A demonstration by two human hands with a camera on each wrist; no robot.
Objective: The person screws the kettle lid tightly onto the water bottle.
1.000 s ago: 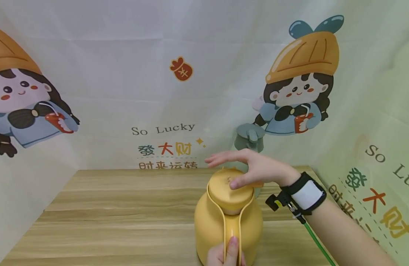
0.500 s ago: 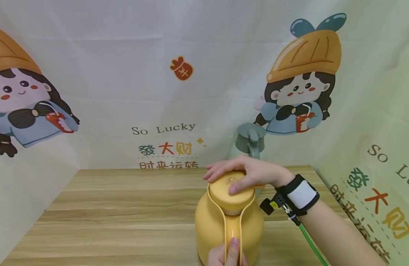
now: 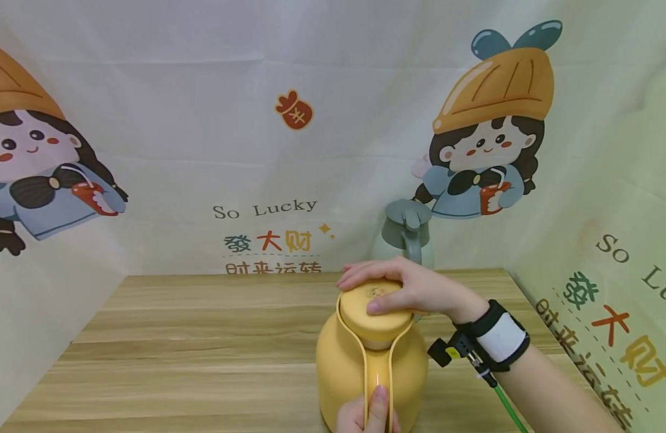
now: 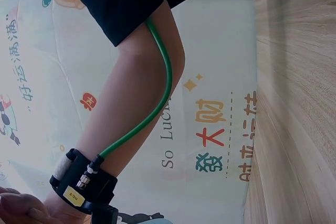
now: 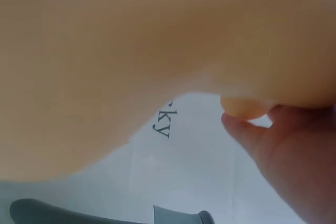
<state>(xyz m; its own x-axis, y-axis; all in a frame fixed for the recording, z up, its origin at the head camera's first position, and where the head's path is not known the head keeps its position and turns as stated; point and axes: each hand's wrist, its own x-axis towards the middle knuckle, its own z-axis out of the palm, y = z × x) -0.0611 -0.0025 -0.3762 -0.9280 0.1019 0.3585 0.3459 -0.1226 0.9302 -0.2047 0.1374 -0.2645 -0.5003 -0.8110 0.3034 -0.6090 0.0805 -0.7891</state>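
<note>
A yellow thermos jug (image 3: 333, 367) stands on the wooden table, its handle toward me. My left hand (image 3: 362, 416) grips that handle low down, thumb lying along it; the lower part of the hand is cut off by the head view's edge. On top sits the round yellow lid (image 3: 378, 325), seated in the jug's collar. My right hand (image 3: 411, 288) holds the lid from the right, thumb on its top and fingers curving over the far edge. In the right wrist view the jug's blurred yellow body (image 5: 105, 66) fills the upper part, with the right hand (image 5: 299, 156) at the right.
Behind the right hand stands a pale green jug with a grey-green lid (image 3: 400, 213), partly hidden. The wooden table (image 3: 203, 349) ends at a printed cloth backdrop (image 3: 203, 120). A green cable (image 3: 508, 409) runs from the right wrist's camera band (image 3: 500, 337).
My right hand has come down from just above the lid and its fingers now lie over it. The left hand keeps its hold on the handle; the jug stays in place.
</note>
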